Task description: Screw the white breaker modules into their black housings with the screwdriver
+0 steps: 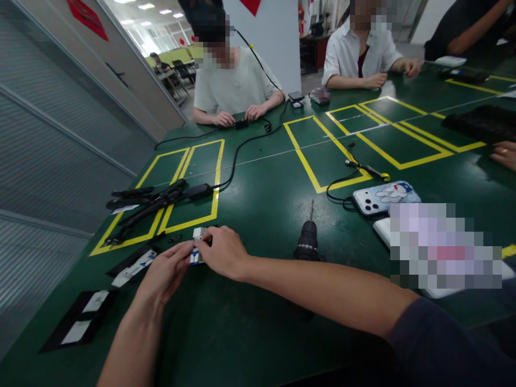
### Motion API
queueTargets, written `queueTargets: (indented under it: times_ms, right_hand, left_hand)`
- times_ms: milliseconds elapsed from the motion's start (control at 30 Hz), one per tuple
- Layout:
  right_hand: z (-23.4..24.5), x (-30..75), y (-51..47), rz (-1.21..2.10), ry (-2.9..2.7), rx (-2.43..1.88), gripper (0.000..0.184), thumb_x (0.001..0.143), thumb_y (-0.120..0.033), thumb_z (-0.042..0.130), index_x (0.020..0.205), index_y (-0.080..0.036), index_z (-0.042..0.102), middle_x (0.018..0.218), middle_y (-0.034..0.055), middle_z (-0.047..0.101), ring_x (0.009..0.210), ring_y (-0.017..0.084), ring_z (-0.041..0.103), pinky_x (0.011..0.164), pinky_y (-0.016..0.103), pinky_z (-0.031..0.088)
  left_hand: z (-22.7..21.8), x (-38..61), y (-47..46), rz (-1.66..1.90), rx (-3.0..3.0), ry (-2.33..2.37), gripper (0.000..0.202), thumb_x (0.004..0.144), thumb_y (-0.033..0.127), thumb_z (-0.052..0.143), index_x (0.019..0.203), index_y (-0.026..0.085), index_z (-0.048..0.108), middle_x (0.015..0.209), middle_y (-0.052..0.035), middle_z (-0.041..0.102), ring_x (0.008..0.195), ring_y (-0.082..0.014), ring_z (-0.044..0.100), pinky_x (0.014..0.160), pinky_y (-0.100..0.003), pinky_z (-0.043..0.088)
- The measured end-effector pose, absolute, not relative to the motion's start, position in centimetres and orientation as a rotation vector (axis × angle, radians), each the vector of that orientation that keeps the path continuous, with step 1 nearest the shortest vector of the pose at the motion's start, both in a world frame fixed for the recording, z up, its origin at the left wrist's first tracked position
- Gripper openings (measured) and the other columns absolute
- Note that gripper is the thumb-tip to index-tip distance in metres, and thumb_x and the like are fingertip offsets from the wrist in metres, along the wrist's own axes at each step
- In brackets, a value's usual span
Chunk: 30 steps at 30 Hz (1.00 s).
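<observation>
At the table's near left, my left hand (163, 271) and my right hand (226, 251) meet over a small white block with blue parts (196, 257). The left fingertips pinch its left side. My right fingers are closed over its top and right side and hide much of it, so its exact kind does not show. Just left of my hands lies a black strip with white-and-blue pieces (137, 267), beside a few tiny dark bits (174, 238). A cordless drill (307, 242) with a long bit lies beyond my right forearm, which covers its lower part.
A black sheet with white labels (76, 322) lies at the near left. Black jointed rods (151, 207) and a cable adapter (200, 190) rest behind my hands. To the right are a phone (373, 201) and a thin cable (332, 188). People sit across the green table.
</observation>
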State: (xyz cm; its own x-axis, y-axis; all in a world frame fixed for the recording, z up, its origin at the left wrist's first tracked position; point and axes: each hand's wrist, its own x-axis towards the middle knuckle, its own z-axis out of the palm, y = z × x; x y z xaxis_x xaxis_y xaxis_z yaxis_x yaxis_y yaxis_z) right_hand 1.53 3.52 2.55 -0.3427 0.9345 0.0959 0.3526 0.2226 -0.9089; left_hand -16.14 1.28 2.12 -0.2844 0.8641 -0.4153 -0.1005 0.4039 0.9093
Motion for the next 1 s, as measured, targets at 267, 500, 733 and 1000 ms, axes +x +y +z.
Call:
queueTargets:
  times_ms: [267,500,733,1000]
  right_hand:
    - [1.8,0.9,3.9,1.216,-1.690,-1.263,0.010,0.080,-0.028,0.062,0.085,-0.020,0.065,0.086,0.0030,0.060,0.080,0.019,0.058,0.070,0.026,0.046]
    - [1.6,0.7,3.9,1.241,-1.633,-1.252,0.011,0.082,-0.031,0.066,0.086,-0.021,0.066,0.088,0.0008,0.062,0.086,0.018,0.057,0.072,0.024,0.046]
    - [1.8,0.6,3.7,1.247,-1.610,-1.240,0.008,0.082,-0.027,0.065,0.083,-0.019,0.068,0.087,0.0017,0.063,0.088,0.017,0.057,0.075,0.024,0.046]
    - [1.6,0.5,3.9,1.239,-1.546,-1.249,0.004,0.078,-0.021,0.066,0.081,-0.018,0.067,0.084,0.0011,0.061,0.088,0.016,0.056,0.071,0.020,0.045]
  left_hand:
    - [1.7,-16.4,1.1,1.107,0.737,1.502,0.030,0.075,0.013,0.071,0.104,0.017,0.065,0.083,-0.0004,0.067,0.069,-0.0095,0.063,0.061,-0.014,0.053]
    - [2.5,-15.7,0.7,1.092,0.716,1.616,0.022,0.075,0.019,0.072,0.096,0.015,0.068,0.073,0.0032,0.064,0.050,-0.0027,0.050,0.047,-0.008,0.044]
    - [2.0,-15.6,0.9,1.125,0.718,1.565,0.027,0.073,0.019,0.074,0.098,0.013,0.069,0.080,-0.0003,0.069,0.063,-0.0072,0.060,0.055,-0.011,0.049]
    - [2.1,-14.8,0.8,1.207,0.725,1.529,0.018,0.072,0.018,0.072,0.089,0.015,0.069,0.072,0.0008,0.065,0.058,-0.0058,0.058,0.049,-0.010,0.047]
